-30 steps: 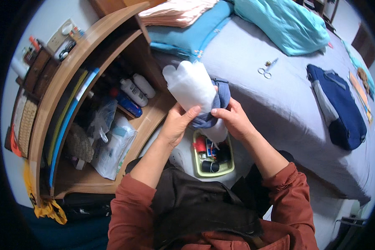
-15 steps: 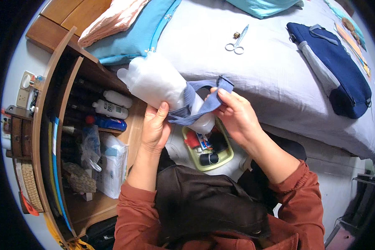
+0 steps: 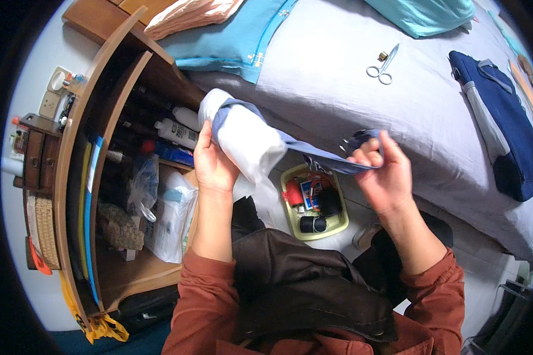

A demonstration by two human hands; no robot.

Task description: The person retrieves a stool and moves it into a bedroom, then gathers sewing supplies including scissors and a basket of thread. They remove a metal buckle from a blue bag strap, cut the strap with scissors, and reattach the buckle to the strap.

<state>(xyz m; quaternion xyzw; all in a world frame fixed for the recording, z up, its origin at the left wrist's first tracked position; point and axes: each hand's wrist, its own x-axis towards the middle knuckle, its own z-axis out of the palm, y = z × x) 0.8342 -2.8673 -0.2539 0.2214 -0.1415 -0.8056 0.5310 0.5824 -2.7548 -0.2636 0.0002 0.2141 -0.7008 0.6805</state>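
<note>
The left hand (image 3: 215,165) supports the white bundle (image 3: 246,136) from its lower left side, thumb up along the edge and the other fingers mostly hidden behind it, so how tightly they grip cannot be told. The right hand (image 3: 391,177), slightly blurred, has its fingers curled closed on the blue strap (image 3: 323,156), which runs taut from them leftward to the bundle and passes over its upper end, beyond the left fingers; dark fittings show along the strap near the right fingers. Half a second ago the strap lay looped around the bundle's lower part, with the right fingers close beside it; now they stand well apart from the bundle, and the strap is drawn out between the two hands. The bundle's scalloped end, which earlier pointed away beyond the left fingers, no longer shows there, and a loose, translucent white end hangs below, to the right of the left fingers. Below and between both hands, the yellow-green basket (image 3: 318,236) on the floor holds a red item (image 3: 294,193) and a black roll (image 3: 312,224). Beyond the right fingers, scissors (image 3: 379,73) lie on the bed (image 3: 320,65).
</note>
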